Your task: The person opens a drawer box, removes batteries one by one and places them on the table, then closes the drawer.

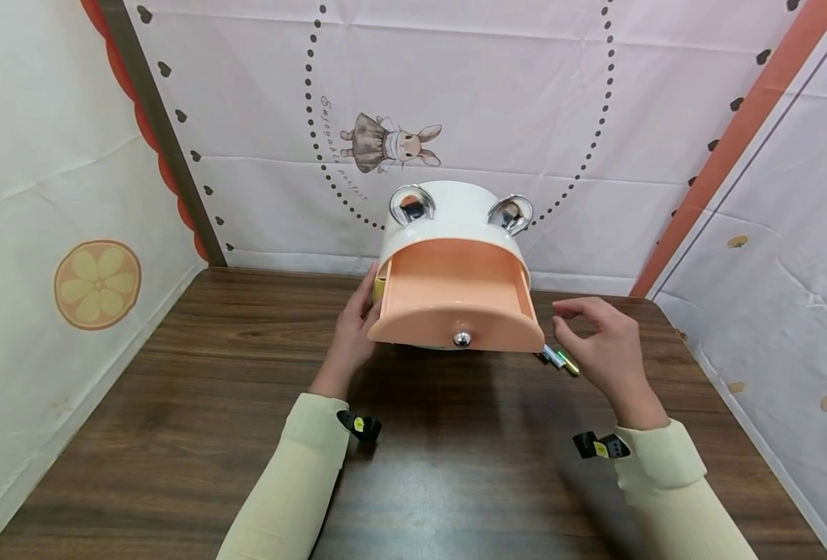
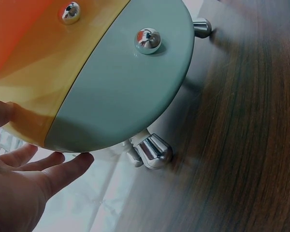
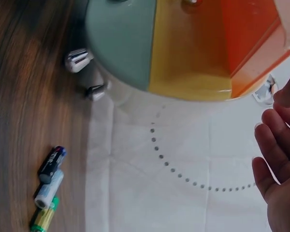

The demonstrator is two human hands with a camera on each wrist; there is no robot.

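Observation:
A white rounded drawer box (image 1: 455, 214) with chrome ears stands on the table. Its top peach drawer (image 1: 455, 272) is pulled out, and nothing shows inside. Below it, the yellow drawer (image 2: 94, 36) and the green drawer (image 2: 121, 87) are closed. My left hand (image 1: 354, 330) grips the box's left side, thumb at the yellow front's edge and fingers along the side. My right hand (image 1: 605, 346) hovers right of the pulled-out drawer, loosely bent, with nothing visible between thumb and forefinger. Beneath it lie a black battery (image 3: 50, 164), a white battery (image 3: 49, 189) and a green-gold battery (image 3: 45, 216).
The dark wooden table (image 1: 175, 420) extends around the box. Printed cloth walls (image 1: 511, 85) rise behind it and at both sides. Short chrome feet (image 2: 154, 151) hold the box off the tabletop.

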